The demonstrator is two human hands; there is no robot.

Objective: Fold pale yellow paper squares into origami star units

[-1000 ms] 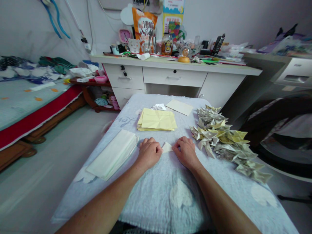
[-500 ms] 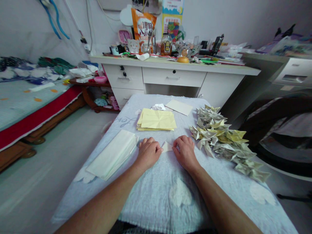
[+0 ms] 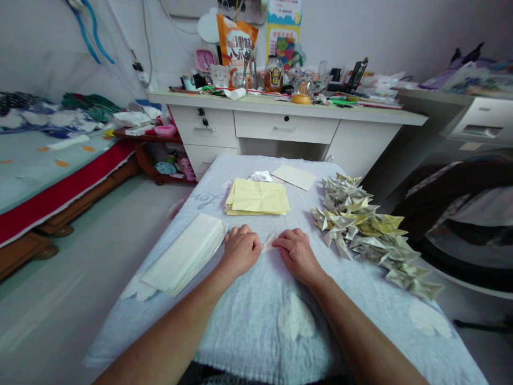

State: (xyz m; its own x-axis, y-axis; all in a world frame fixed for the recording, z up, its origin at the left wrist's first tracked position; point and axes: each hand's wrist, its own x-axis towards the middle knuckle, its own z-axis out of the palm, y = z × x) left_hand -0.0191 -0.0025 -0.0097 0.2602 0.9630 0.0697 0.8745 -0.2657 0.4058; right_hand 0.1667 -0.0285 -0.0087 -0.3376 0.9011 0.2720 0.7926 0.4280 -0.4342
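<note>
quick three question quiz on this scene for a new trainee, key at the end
1. True or false: the rectangular yellow paper stack lies beyond the small pale folded-paper piece, seen from the head camera.

2. Which lies closest to the bare left hand?
A) the square pink clock
B) the long white folded-paper stack
C) the orange printed bag

3. Fill in: the pile of pointed grey-and-yellow folded-paper shapes lies toward the person's ____ side.

Key: 1 true; 2 B; 3 right.

Chinese characters (image 3: 242, 41) stand on the orange bag (image 3: 237, 53) and the wall poster (image 3: 284, 31), too blurred to read surely
</note>
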